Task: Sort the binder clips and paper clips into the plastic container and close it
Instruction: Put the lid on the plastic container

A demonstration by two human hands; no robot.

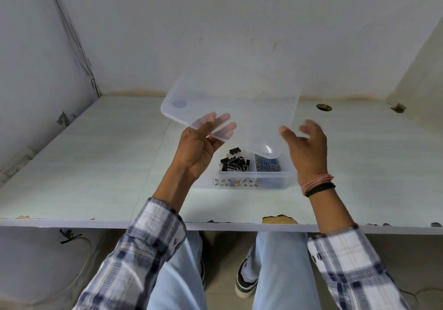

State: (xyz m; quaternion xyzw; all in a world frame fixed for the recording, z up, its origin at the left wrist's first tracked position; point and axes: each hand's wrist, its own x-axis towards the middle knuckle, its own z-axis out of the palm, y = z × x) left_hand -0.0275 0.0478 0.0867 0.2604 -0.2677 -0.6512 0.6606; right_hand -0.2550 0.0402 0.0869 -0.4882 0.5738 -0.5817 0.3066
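Observation:
A clear plastic container [242,182] stands on the pale table near its front edge. Black binder clips [233,162] fill its left compartment and blue paper clips [267,164] its right one. Above it hovers the translucent lid [239,108], tilted, its near corner over the paper clips. My left hand [200,146] grips the lid's left edge, fingers showing through the plastic. My right hand [308,149] is at the lid's right corner, fingers spread and blurred; whether it touches the lid I cannot tell.
The table [96,154] sits in a walled alcove with grey walls on three sides. A round cable hole [324,107] lies at the back right. The front edge is chipped [279,219]. My legs and shoes show below the table.

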